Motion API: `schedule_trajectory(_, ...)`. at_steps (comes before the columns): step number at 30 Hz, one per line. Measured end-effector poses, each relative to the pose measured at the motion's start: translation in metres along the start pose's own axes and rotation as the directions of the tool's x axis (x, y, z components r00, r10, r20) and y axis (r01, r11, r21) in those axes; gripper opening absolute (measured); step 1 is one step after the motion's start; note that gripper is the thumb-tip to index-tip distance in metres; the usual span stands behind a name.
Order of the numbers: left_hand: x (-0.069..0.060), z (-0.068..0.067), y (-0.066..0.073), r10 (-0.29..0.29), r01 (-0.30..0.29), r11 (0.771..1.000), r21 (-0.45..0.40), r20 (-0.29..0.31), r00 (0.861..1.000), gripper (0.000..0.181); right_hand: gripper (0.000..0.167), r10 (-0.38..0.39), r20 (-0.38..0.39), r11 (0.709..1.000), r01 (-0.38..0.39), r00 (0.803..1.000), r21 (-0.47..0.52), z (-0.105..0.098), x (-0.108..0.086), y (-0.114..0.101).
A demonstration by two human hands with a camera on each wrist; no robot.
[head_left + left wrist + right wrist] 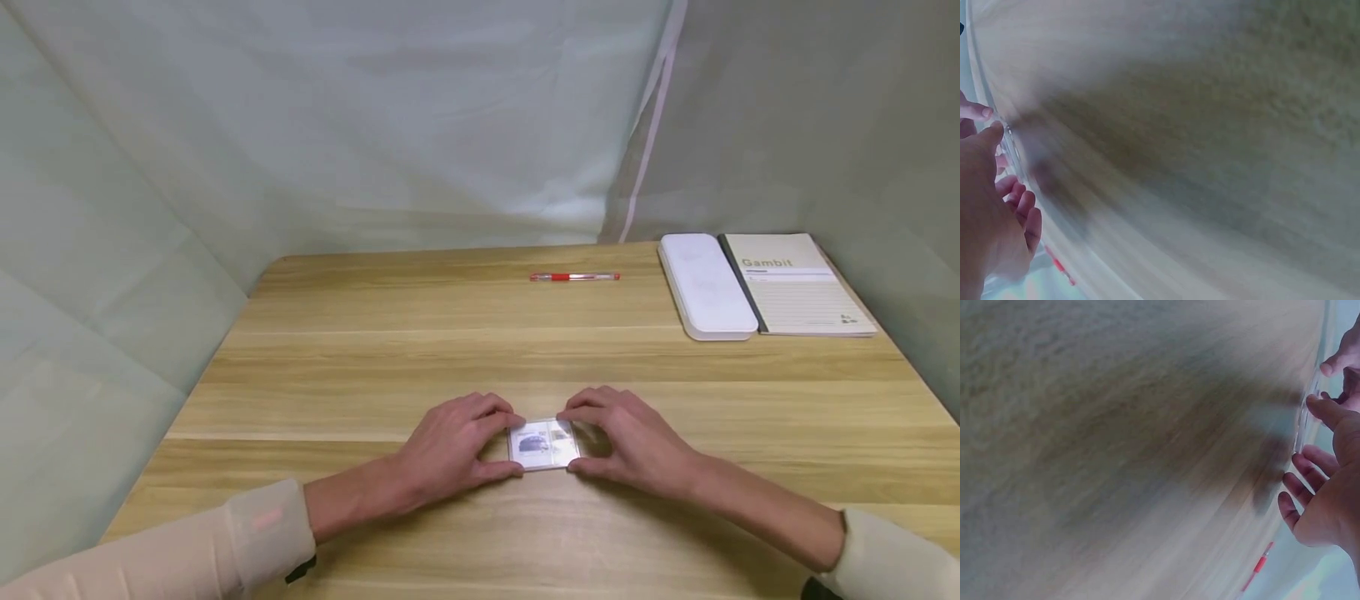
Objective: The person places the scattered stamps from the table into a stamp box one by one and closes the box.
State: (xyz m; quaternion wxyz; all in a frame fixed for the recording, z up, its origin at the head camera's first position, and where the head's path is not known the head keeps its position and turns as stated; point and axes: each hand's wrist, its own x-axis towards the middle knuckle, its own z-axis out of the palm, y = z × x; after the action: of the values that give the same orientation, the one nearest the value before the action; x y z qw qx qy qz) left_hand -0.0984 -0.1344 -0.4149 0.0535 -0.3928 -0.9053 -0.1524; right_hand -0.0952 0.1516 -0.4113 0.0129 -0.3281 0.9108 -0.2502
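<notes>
A small flat clear plastic case [542, 444], with a printed picture and white paper showing through it, lies between the hands in the head view. My left hand [455, 442] grips its left end, thumb at the near corner and forefinger at the far one. At the right end, my right hand [633, 437] grips it the same way. Both wrist views catch the case only as a thin edge. The left wrist view shows the left hand [991, 206] at its frame's edge; the right hand [1329, 481] appears likewise in the right wrist view.
Toward the back of the wooden table [337, 350] lies a red-capped pen [575, 277]. A white oblong case [708, 283] sits at the back right, beside a notebook [798, 287] marked "Gambit". Pale fabric walls [375, 125] stand behind and at the sides.
</notes>
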Motion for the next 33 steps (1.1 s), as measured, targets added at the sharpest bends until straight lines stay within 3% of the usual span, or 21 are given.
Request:
schedule_trajectory(15, -0.0031, 0.0021, 0.0000, -0.006, 0.006, 1.000, -0.013, -0.034, 0.999, 0.055, 0.062, 0.034, -0.026, 0.993, -0.030, 0.999, 0.114, 0.0070, -0.0034, 0.0053)
schedule_trajectory(25, -0.0033, 0.0006, -0.0032, 0.004, -0.005, 1.000, -0.009, -0.011, 1.000, 0.060, 0.062, 0.033, -0.056, 0.991, -0.025, 0.998, 0.129, 0.0063, -0.0064, 0.0077)
schedule_trajectory(33, -0.0023, 0.0018, -0.0058, 0.022, -0.022, 1.000, 0.003, -0.016, 1.000, 0.055, 0.057, 0.023, -0.088, 0.991, -0.011, 0.996, 0.133, 0.0088, -0.0064, 0.0092)
